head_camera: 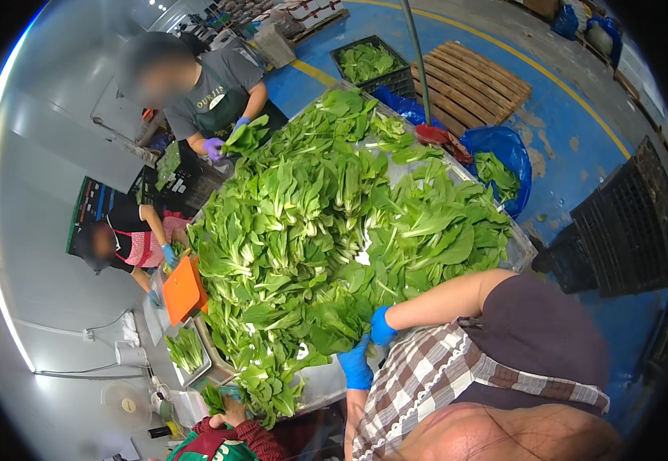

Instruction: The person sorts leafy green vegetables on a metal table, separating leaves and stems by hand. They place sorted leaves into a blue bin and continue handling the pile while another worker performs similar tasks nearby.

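My left hand (357, 364), in a blue glove, grips the lower edge of a bunch of leafy greens (340, 324). Close beside it, my right hand (382, 326), also blue-gloved, closes on the stem side of the same bunch; its fingertips are partly hidden. The bunch hangs just over the near edge of a metal table (325, 383). Beyond my hands a broad heap of leafy greens (293, 230) with pale stems covers most of the table. More loose greens (443, 230) spread over its right side.
Co-workers handle greens across the table (219, 98), at left (150, 236) and lower left (224, 432). An orange board (183, 291) and metal tray (206, 362) line the left edge. A blue bag (521, 158), black crate (397, 86) and wooden pallet (472, 80) stand right.
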A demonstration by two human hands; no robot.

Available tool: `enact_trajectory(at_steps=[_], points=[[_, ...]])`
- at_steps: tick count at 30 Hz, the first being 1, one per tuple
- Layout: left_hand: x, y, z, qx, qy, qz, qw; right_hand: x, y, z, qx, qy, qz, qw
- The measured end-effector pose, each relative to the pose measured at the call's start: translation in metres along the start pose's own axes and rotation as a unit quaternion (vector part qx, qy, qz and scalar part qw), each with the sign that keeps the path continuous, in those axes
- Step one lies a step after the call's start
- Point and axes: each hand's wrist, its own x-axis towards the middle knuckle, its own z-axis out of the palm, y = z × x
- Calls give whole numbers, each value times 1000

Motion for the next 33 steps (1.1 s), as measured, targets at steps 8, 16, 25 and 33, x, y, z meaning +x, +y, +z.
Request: enact_trajectory(at_steps=[8, 16, 25, 33], points=[[-12, 9, -15, -170, 65, 23, 983, -34, 61, 6, 41, 190, 14, 981], [-39, 5, 0, -153, 147, 68, 975, -55, 70, 50, 12, 381, 120, 916], [-53, -20, 10, -201, 147, 14, 968, -63, 110, 76, -3, 423, 134, 896], [-45, 14, 70, -161, 86, -53, 982, -106, 77, 55, 194, 490, 38, 849]])
